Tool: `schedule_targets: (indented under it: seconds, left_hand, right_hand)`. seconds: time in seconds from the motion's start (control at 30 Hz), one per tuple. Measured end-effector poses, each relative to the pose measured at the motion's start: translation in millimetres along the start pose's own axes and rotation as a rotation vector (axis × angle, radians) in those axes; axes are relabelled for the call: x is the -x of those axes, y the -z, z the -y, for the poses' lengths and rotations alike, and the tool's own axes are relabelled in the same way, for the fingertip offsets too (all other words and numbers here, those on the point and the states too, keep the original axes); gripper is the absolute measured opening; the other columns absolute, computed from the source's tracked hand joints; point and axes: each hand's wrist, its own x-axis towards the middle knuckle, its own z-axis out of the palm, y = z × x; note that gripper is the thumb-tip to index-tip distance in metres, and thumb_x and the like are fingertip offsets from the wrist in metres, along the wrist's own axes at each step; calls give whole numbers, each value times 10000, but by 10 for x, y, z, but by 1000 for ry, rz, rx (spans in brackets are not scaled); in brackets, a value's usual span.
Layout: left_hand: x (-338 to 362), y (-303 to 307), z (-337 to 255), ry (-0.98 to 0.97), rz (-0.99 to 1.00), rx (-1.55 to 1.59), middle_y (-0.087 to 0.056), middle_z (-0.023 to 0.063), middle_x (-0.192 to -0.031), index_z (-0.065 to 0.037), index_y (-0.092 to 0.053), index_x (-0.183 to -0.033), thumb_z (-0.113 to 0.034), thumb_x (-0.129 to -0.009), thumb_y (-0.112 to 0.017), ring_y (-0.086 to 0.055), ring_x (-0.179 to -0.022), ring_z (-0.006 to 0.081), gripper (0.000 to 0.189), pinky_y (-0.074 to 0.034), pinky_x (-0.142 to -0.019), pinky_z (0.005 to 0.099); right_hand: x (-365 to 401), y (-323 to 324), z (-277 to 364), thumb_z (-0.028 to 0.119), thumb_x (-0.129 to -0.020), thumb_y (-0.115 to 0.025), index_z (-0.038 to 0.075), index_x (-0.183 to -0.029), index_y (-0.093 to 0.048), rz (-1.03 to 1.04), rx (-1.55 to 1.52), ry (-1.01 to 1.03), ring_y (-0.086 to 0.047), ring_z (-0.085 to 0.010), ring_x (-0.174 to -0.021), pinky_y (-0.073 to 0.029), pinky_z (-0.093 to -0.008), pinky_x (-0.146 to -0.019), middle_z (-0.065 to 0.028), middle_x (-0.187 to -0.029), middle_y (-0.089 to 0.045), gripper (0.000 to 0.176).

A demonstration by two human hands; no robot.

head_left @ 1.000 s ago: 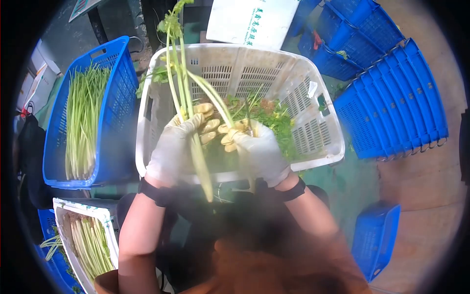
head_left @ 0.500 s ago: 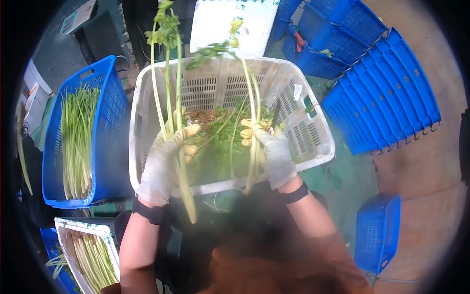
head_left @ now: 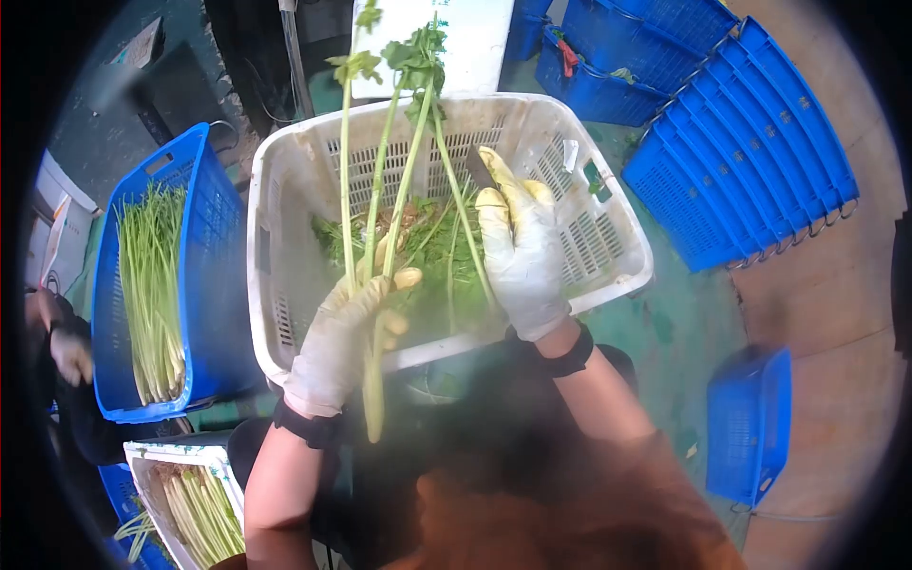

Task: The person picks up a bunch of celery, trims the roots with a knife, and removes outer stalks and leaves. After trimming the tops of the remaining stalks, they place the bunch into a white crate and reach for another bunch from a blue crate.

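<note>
Two gloved hands: one left hand point(head_left: 337, 347), one right hand point(head_left: 524, 261), both over the near side of the white basket point(head_left: 269, 180).
Left hand: closed around three held stalks point(head_left: 377, 190), pinching them low down; their leafy tops rise past the basket's far rim, and a thick pale end hangs below the fist, outside the near rim.
Fourth stalk point(head_left: 456, 195): slants between the hands, its lower end just beside the right hand; whether they touch, I cannot tell.
Right hand: fingers upright and parted, near the basket's right side; a dark thin strip point(head_left: 481, 168) shows beside the fingertips, whether gripped I cannot tell.
White basket: one, with cut greens point(head_left: 442, 256) in a loose heap inside, too tangled to count.
Left side: one blue basket point(head_left: 217, 285) of upright stalks, too dense to count; below it, one white box point(head_left: 142, 465) of more stalks.
Right side: one nested stack of blue baskets point(head_left: 741, 157), layers uncertain; one separate blue basket point(head_left: 746, 427) near the lower right corner.
Far left: another person's hand point(head_left: 71, 356).
</note>
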Motion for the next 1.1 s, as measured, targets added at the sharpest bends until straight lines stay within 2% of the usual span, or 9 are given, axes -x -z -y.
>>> schedule_targets:
  seconds: [0.13, 0.17, 0.37, 0.73, 0.8, 0.87, 1.0, 1.03, 1.1]
  left_hand:
    - [-4, 40, 74, 66, -27, -153, -658, 112, -1180, -36, -441, -1402, -160, -977, -576, -648, -715, 116, 463, -538, -614, 226]
    - [8, -20, 86, 45, 8, -202, -668, 1, -1020, -109, -532, -1327, -207, -1008, -527, -553, -705, 49, 333, -491, -618, 183]
    - [6, -128, 157, 87, -4, -125, -656, 34, -1053, -59, -522, -1339, -148, -999, -540, -609, -746, 80, 352, -516, -658, 212]
    - [1, -15, 94, 146, 71, 188, -682, 73, -1081, -96, -477, -1400, -258, -1009, -521, -618, -789, 111, 425, -534, -731, 274]
    - [-9, 83, 113, 255, 154, 128, -683, 68, -1052, -79, -506, -1366, -251, -999, -545, -623, -804, 119, 407, -542, -779, 291]
    - [-9, 94, 82, 227, 158, 176, -684, 56, -1031, -68, -531, -1336, -234, -989, -568, -637, -842, 125, 387, -539, -810, 288]
    - [-49, 115, -18, 67, 57, 139, -677, 135, -1101, 9, -471, -1377, -121, -956, -603, -696, -895, 212, 459, -595, -759, 302]
    - [-48, 114, -49, 57, 102, 170, -668, 147, -1133, 14, -466, -1376, -101, -953, -601, -699, -918, 228, 459, -605, -745, 301]
    - [-36, 65, -50, 33, 130, 161, -647, 172, -1182, 19, -445, -1386, -60, -935, -609, -704, -940, 254, 486, -621, -705, 294]
  right_hand:
    - [-37, 20, 196, 232, -973, -625, 12, -1267, -600, 390, -911, -637, -547, -82, -819, -454, -223, -741, 15, -955, -609, 368]
    - [-15, -41, 172, 232, -978, -625, 15, -1239, -603, 428, -954, -721, -534, -42, -833, -447, -199, -747, 45, -1006, -606, 340]
    - [3, -252, 132, 127, -968, -612, 25, -1141, -641, 394, -1090, -889, -608, -65, -786, -509, -214, -688, 7, -942, -653, 203]
    - [52, -205, -31, 236, -1025, -499, 67, -1190, -655, 506, -1048, -708, -361, 10, -492, -286, -160, -424, 77, -730, -542, 283]
    - [80, -211, 0, 264, -1023, -505, 62, -1203, -633, 482, -1022, -670, -341, 5, -495, -269, -177, -426, 74, -743, -548, 299]
    - [107, -185, 0, 273, -1046, -448, 28, -1222, -569, 539, -1150, -714, -452, 0, -582, -332, -154, -465, -116, -1156, -663, 325]
    - [44, -135, 248, 237, -1037, -446, 61, -1349, -523, 457, -872, -566, -466, 23, -645, -296, -158, -437, -24, -1065, -657, 366]
    - [57, -165, 161, 170, -1023, -501, 55, -1278, -589, 423, -901, -523, -588, -91, -960, -444, -241, -884, -10, -1125, -644, 293]
    - [65, -207, 99, 159, -1018, -507, 62, -1274, -594, 364, -849, -567, -591, -76, -914, -457, -215, -804, -10, -1122, -649, 287]
